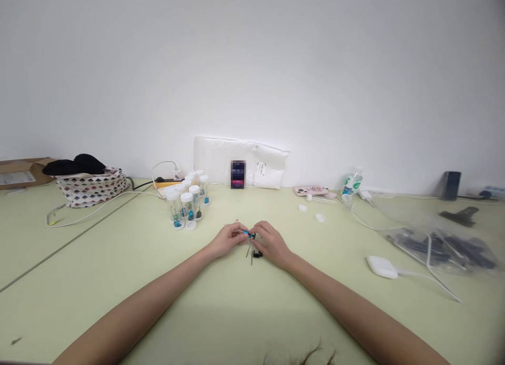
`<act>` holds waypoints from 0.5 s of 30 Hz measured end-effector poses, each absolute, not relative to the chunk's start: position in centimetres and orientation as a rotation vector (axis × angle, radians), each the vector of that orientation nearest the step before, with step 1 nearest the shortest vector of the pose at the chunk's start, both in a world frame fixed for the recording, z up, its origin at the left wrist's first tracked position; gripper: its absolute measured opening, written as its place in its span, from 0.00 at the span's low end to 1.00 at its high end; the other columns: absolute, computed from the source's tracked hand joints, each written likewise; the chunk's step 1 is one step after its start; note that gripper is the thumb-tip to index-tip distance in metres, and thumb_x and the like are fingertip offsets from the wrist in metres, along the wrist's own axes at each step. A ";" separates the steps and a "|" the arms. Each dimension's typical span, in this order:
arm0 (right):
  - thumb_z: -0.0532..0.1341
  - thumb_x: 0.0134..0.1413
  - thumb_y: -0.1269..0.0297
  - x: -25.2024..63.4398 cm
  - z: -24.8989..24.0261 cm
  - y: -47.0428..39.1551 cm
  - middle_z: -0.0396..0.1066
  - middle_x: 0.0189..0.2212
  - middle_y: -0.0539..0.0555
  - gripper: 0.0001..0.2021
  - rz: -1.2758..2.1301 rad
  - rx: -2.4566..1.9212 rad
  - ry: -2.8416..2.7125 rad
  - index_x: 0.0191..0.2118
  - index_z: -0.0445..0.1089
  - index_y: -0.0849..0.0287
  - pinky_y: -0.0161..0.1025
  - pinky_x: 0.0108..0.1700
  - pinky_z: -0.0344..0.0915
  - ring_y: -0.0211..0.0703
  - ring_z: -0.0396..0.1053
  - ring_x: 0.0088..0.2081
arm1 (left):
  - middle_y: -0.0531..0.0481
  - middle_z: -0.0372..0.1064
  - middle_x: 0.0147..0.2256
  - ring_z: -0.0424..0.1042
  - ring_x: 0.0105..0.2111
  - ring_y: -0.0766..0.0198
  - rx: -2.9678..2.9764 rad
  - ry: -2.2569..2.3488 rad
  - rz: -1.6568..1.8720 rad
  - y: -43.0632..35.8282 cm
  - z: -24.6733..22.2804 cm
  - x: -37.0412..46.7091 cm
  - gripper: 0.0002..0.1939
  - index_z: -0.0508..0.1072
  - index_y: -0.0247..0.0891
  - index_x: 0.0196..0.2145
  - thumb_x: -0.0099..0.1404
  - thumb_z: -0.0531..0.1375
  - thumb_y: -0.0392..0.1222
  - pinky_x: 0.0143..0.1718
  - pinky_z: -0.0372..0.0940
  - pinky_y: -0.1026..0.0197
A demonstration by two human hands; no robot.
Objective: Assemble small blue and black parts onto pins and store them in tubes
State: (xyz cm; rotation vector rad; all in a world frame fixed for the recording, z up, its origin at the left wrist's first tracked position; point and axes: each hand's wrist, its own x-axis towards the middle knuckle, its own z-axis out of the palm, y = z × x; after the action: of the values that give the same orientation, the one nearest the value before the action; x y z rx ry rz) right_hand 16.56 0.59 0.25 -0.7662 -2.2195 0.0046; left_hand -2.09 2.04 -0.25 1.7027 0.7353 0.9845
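In the middle of the table, my left hand [231, 239] pinches a small blue-and-black part [248, 233] with a thin shaft. My right hand [272, 244] has its fingers closed on the black end of the same part. Its exact kind is too small to make out. Just below the fingertips lie thin metal rods [251, 257] and a small black piece [258, 254], close to my right hand. To the left stand several clear tubes [191, 210] with white caps, holding blue and dark small parts.
A phone [238, 174] leans on white plastic packaging [213, 160] by the wall. White caps [320, 218] and a clear tube [325, 199] lie right of centre. Farther right are a bottle [352, 183], a white charger [382, 267] with cable, and bagged dark parts [445, 249]. A patterned basket [92, 189] stands left.
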 end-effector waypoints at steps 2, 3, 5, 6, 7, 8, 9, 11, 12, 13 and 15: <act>0.53 0.53 0.69 16.6 0.3 0.5 0.64 0.35 0.56 0.09 0.014 -0.773 -2.228 0.41 0.62 0.56 0.41 0.37 0.63 0.44 0.62 0.38 | 0.50 0.65 0.28 0.64 0.27 0.68 1.699 0.730 0.985 2.0 -0.2 -2.1 0.14 0.68 0.33 0.34 0.56 0.57 0.47 0.32 0.60 0.64; 0.53 0.53 0.69 16.6 0.3 0.5 0.64 0.35 0.56 0.09 0.017 -0.775 -2.232 0.41 0.62 0.56 0.41 0.37 0.63 0.44 0.62 0.38 | 0.50 0.65 0.28 0.64 0.27 0.68 1.696 0.728 0.984 2.0 -0.1 -2.1 0.14 0.68 0.33 0.34 0.56 0.57 0.46 0.32 0.60 0.64; 0.53 0.53 0.69 16.6 0.3 0.6 0.64 0.34 0.56 0.09 0.017 -0.776 -2.235 0.41 0.62 0.56 0.41 0.37 0.63 0.44 0.62 0.38 | 0.50 0.65 0.28 0.64 0.27 0.68 1.686 0.727 0.980 1.9 -0.1 -2.1 0.13 0.68 0.33 0.34 0.55 0.57 0.47 0.32 0.61 0.63; 0.53 0.53 0.69 16.6 0.2 0.6 0.64 0.34 0.56 0.09 0.015 -0.777 -2.235 0.41 0.62 0.56 0.41 0.37 0.63 0.44 0.63 0.38 | 0.50 0.65 0.28 0.64 0.28 0.68 1.678 0.730 0.979 1.9 0.0 -2.1 0.14 0.68 0.33 0.34 0.55 0.58 0.47 0.32 0.61 0.63; 0.53 0.54 0.69 16.6 0.2 0.6 0.65 0.34 0.56 0.09 0.010 -0.778 -2.234 0.41 0.62 0.56 0.41 0.37 0.63 0.44 0.63 0.38 | 0.50 0.65 0.28 0.65 0.28 0.68 1.672 0.733 0.978 1.9 0.0 -2.1 0.14 0.68 0.33 0.34 0.55 0.58 0.47 0.32 0.61 0.63; 0.53 0.54 0.69 16.6 0.1 0.7 0.65 0.34 0.56 0.09 0.005 -0.779 -2.234 0.42 0.62 0.56 0.41 0.37 0.63 0.44 0.63 0.38 | 0.50 0.65 0.28 0.65 0.28 0.67 1.669 0.736 0.976 1.9 0.0 -2.1 0.14 0.68 0.33 0.34 0.55 0.58 0.47 0.32 0.61 0.63; 0.53 0.54 0.68 16.6 0.1 0.7 0.65 0.34 0.55 0.09 0.000 -0.781 -2.236 0.42 0.62 0.56 0.41 0.37 0.63 0.44 0.63 0.38 | 0.50 0.65 0.28 0.65 0.28 0.67 1.668 0.737 0.977 2.0 0.0 -2.1 0.14 0.68 0.33 0.34 0.55 0.58 0.47 0.33 0.61 0.63; 0.53 0.54 0.68 16.6 -0.1 0.8 0.66 0.34 0.55 0.09 -0.005 -0.780 -2.242 0.42 0.62 0.56 0.41 0.37 0.63 0.44 0.64 0.38 | 0.49 0.65 0.28 0.65 0.28 0.67 1.672 0.730 0.980 2.0 -0.1 -2.1 0.14 0.68 0.33 0.34 0.55 0.58 0.47 0.33 0.61 0.63; 0.53 0.54 0.68 16.6 -0.1 0.9 0.66 0.34 0.55 0.09 -0.004 -0.778 -2.245 0.42 0.62 0.56 0.41 0.37 0.63 0.44 0.64 0.38 | 0.49 0.66 0.28 0.65 0.28 0.67 1.675 0.725 0.981 2.0 -0.1 -2.1 0.14 0.68 0.33 0.34 0.55 0.58 0.46 0.33 0.61 0.63; 0.53 0.54 0.67 16.6 -0.1 0.9 0.66 0.34 0.55 0.09 0.000 -0.777 -2.246 0.42 0.62 0.56 0.41 0.37 0.63 0.44 0.64 0.38 | 0.49 0.66 0.29 0.65 0.28 0.68 1.679 0.722 0.982 2.0 -0.1 -2.1 0.13 0.68 0.33 0.34 0.55 0.58 0.46 0.32 0.61 0.63; 0.53 0.55 0.67 16.6 -0.2 1.0 0.66 0.34 0.56 0.09 0.011 -0.778 -2.248 0.42 0.62 0.56 0.41 0.37 0.63 0.44 0.64 0.38 | 0.49 0.66 0.28 0.65 0.27 0.68 1.684 0.725 0.981 2.1 -0.2 -2.1 0.13 0.68 0.33 0.33 0.55 0.58 0.46 0.32 0.61 0.63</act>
State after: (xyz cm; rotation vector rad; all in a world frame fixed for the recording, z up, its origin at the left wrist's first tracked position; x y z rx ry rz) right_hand 16.60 0.96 -0.16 -0.7785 -2.2479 0.0108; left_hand -2.14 2.07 -0.15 1.6842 0.7245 0.9808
